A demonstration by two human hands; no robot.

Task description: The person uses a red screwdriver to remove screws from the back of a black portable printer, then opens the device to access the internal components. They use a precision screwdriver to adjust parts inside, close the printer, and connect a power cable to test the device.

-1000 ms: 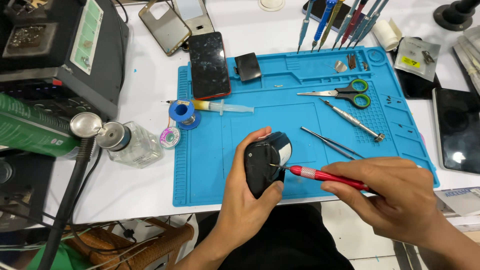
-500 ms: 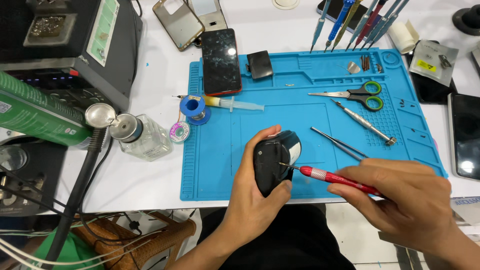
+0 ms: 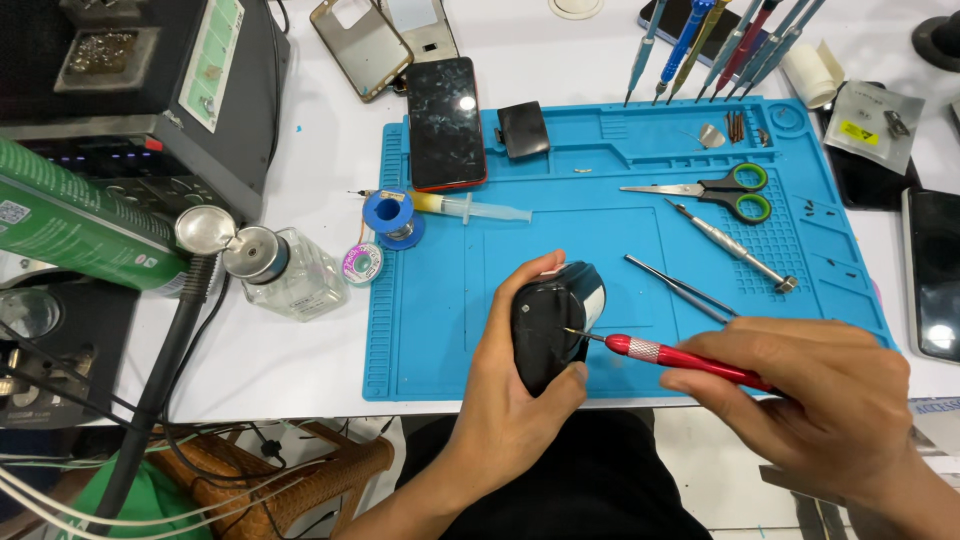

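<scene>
Left hand [image 3: 515,400]: wrapped around a small black device [image 3: 550,325], holding it tilted just above the near edge of the blue mat [image 3: 600,240]
Right hand [image 3: 800,400]: fingers closed on a red-handled screwdriver [image 3: 680,358]; its thin tip touches the device's side
Mat: lies on the white bench [image 3: 320,340]; carries scissors [image 3: 715,192], tweezers [image 3: 680,288], a syringe [image 3: 465,208], a blue solder spool [image 3: 388,214] and a dark phone [image 3: 446,122]
Beside the mat: a glass bottle [image 3: 280,275], left of it
</scene>
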